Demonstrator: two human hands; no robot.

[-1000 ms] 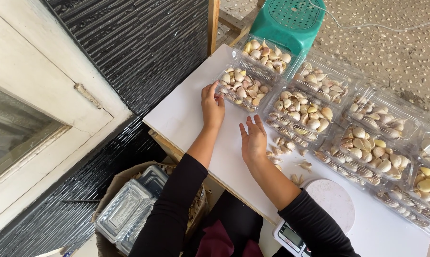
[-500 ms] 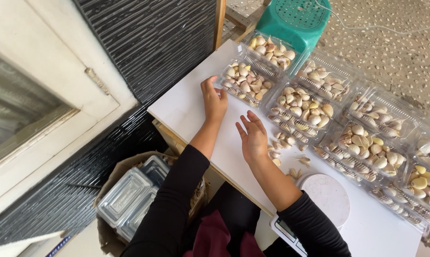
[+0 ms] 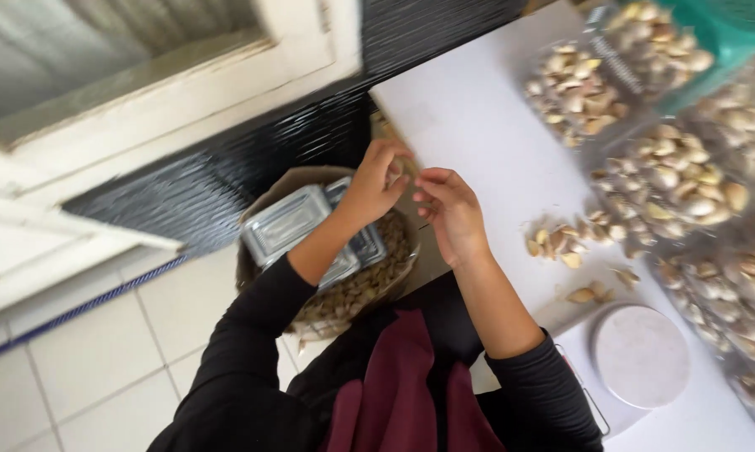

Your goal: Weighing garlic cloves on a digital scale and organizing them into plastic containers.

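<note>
Now meeting at the white table (image 3: 478,125) edge, left hand (image 3: 376,180) and right hand (image 3: 450,209) curled, fingertips together; anything pinched, and its axis, lost in blur. Clear containers (image 3: 298,226) at eight o'clock.

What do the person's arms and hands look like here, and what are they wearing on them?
Both arms are covered by long, close-fitting black sleeves that end at the forearms. The left hand and right hand are bare: no gloves, and no rings, watch or bracelets can be made out. A maroon garment shows at the front of the body.

soft even daylight, faint shadows, motion blur smearing the whole frame.
</note>
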